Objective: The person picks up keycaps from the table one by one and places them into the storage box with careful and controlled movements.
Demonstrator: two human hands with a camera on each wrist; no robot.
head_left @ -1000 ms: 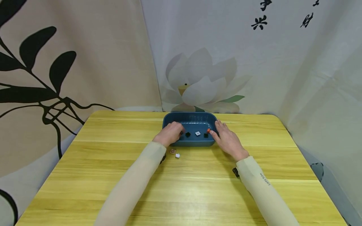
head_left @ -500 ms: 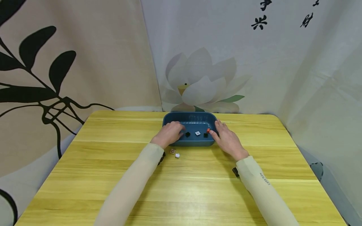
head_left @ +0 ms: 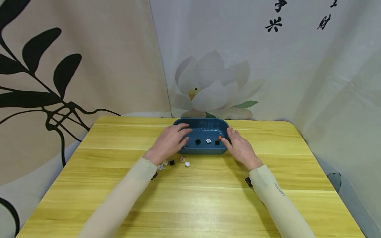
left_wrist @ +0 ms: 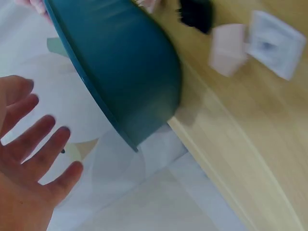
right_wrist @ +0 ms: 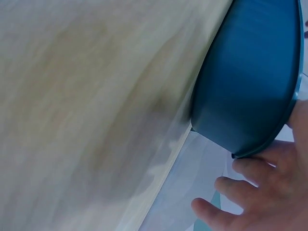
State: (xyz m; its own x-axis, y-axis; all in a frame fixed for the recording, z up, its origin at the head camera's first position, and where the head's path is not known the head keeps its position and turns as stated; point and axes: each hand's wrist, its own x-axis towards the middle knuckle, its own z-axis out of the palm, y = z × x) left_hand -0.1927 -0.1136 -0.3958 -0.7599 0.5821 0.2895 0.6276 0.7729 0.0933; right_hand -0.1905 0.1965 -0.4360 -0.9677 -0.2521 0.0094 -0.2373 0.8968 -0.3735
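A blue tray (head_left: 203, 151) stands near the far edge of the table. Over its left end, my left hand (head_left: 169, 140) is spread with nothing in its fingers; the left wrist view shows the straight fingers apart from the rim. My right hand (head_left: 240, 148) grips the tray's right rim, thumb inside and fingers outside. Inside lie several small keycaps: a black keycap (head_left: 197, 141), a white keycap (head_left: 208, 141), another black keycap (head_left: 217, 143) and a red keycap (head_left: 220, 137) beside the right thumb. One more keycap (head_left: 186, 145) is partly hidden near my left thumb.
Several keycaps lie on the wooden table (head_left: 208, 198) before the tray's left side: a white keycap (head_left: 161, 167), a black keycap (head_left: 172, 162), a pinkish keycap (head_left: 182, 159) and another white keycap (head_left: 187, 164). A printed curtain (head_left: 119, 66) hangs behind the table.
My left hand has moved left, from inside the tray to over its left end, and its fingers have spread. More keycaps on the table have come into sight. My right hand stays put.
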